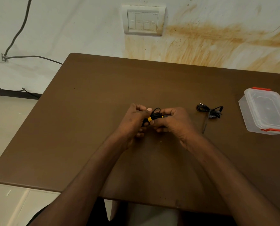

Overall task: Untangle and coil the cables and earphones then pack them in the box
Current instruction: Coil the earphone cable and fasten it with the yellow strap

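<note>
Cable (155,115), black with a yellow band round it, bunched up between both hands over the middle of the table (90,121). Left hand (134,121) curled tight on the left end of the bundle, thumb up top, fingers tucked underneath. Right hand (170,121) pinching the other end, fingertips meeting right next to the yellow band, so both grips closed on the same cable. One small loop poking up just above the grip, between the two thumbs. Can't tell how neat the coil is, too much hidden inside the fingers. Earphones (210,111) lying off to the right of the grip, well apart from the hands, wound into a rough bow shape with one strand trailing toward the near edge and a plug tip sticking out at the far-left corner of the bundle. Box (265,111) further right again, past the earphones, clear plastic with red clips at the far and near ends, lid sitting on top; looks empty through the lid, but hard to be sure. Both forearms bare, coming in from the near edge and converging on the grip. Switch plate (144,20) on the stained wall straight beyond the grip, plus a dark wire (20,30) running down the wall far off to the left.
</note>
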`<state>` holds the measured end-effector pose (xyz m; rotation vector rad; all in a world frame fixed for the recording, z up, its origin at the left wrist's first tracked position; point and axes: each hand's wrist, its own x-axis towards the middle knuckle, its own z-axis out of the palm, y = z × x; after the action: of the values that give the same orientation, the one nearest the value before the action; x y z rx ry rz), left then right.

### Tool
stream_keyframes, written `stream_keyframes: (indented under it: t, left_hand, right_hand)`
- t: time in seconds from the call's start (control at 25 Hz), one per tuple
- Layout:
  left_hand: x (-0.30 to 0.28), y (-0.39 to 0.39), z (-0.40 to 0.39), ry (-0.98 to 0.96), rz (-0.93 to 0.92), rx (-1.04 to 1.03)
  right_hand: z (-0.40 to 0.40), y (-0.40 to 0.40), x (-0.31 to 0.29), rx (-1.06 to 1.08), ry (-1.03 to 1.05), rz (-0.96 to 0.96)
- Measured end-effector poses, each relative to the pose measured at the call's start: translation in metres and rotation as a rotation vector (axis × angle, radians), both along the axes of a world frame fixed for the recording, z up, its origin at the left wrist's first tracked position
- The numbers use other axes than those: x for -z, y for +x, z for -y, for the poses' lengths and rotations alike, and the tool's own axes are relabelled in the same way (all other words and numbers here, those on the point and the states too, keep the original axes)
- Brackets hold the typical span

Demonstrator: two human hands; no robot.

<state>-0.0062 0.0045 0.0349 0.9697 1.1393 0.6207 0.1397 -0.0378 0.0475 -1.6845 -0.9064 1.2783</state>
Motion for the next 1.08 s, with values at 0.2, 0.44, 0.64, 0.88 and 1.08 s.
stream_keyframes:
  t: [0.2, 0.44, 0.64, 0.88, 1.08]
  left_hand:
    - [0.004, -0.003, 0.0, 0.288, -0.146, 0.125]
    - [0.012, -0.015, -0.001, 0.586, -0.403, 0.454]
    - [0.012, -0.016, 0.001, 0.673, -0.435, 0.548]
    - [0.01, -0.015, -0.002, 0.405, -0.227, 0.398]
    - [0.009, -0.014, -0.001, 0.31, -0.184, 0.421]
  right_hand:
    - [-0.002, 0.008, -0.002, 0.039, -0.123, -0.136]
    - [-0.002, 0.016, 0.001, 0.057, -0.251, -0.202]
    - [-0.001, 0.016, -0.003, 0.075, -0.23, -0.22]
    - [-0.004, 0.012, -0.009, 0.084, -0.216, -0.312]
    - [-0.003, 0.012, -0.008, 0.108, -0.229, -0.298]
